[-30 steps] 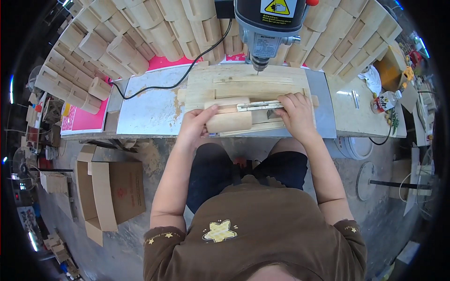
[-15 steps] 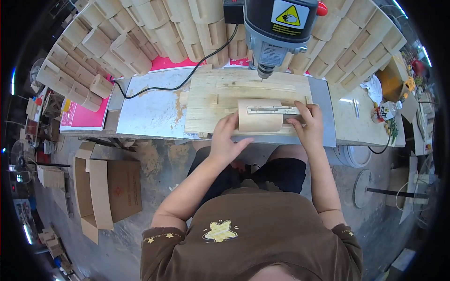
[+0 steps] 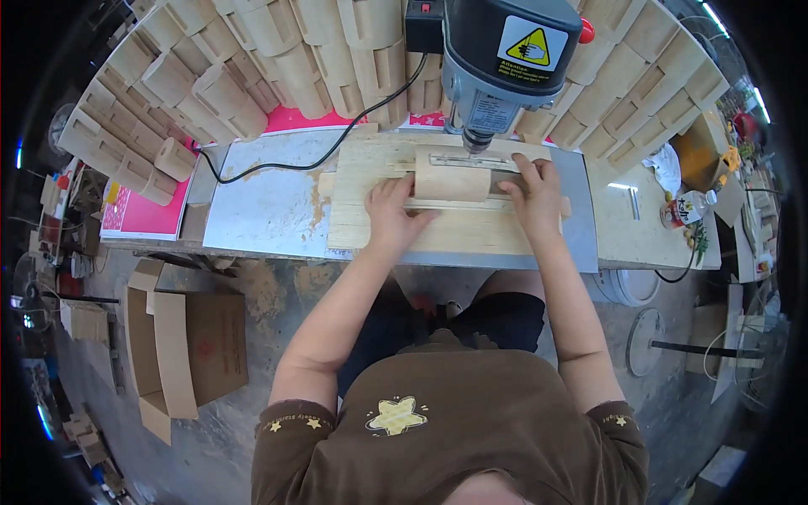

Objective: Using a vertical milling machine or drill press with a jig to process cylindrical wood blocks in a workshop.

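Observation:
A pale wooden cylinder [image 3: 450, 185] lies on its side on a wooden board [image 3: 362, 227]. A narrow light strip with a long slit [image 3: 471, 162] rests along its upper side and sticks out past its right end. My left hand [image 3: 391, 220] is closed against the cylinder's left end, its thumb lying near the board in front. With thumb and fingers, my right hand [image 3: 539, 202] grips the strip's right end; a dark grey piece [image 3: 498, 178] shows between those fingers, partly hidden. Just above the strip hangs the chuck [image 3: 478, 139] of a drill press [image 3: 497, 93].
Stacked wooden cylinders [image 3: 311, 59] line the back of the table on both sides of the drill press. A black cable [image 3: 324, 156] curves across the left. At right stands a plastic bottle [image 3: 686, 209]. An open cardboard box [image 3: 202, 345] sits on the floor at left.
Both hands have moved the cylinder and strip away from me, from the board's near edge to beneath the drill chuck. The view has shifted slightly.

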Demonstrator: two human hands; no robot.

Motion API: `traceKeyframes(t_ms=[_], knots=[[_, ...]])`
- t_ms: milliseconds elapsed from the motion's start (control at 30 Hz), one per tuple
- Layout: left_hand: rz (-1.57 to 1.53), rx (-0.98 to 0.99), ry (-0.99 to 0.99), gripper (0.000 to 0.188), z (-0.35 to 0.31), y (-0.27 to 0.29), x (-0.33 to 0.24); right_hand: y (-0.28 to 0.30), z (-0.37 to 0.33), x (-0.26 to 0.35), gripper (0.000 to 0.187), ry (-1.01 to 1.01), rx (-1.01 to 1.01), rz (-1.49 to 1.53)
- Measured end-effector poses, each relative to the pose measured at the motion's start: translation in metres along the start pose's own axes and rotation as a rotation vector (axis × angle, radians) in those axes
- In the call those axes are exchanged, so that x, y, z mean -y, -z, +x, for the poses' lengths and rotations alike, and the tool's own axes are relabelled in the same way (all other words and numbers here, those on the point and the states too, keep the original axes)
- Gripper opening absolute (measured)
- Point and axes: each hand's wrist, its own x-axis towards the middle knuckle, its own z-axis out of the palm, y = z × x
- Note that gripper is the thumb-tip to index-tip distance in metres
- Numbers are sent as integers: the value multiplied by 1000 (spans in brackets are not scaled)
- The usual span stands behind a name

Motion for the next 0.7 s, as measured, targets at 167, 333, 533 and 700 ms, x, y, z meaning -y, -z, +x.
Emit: traceKeyframes(t_ms=[167,333,533,700], knots=[[98,48,108,59,6,6,9,-2,1,20,51,-2,7,-43],[91,132,103,57,8,11,12,37,38,16,45,88,-58,242],[115,79,25,50,6,13,9,107,162,68,30,213,-323,600],[135,64,-7,51,4,10,11,114,170,93,31,97,-207,240]])
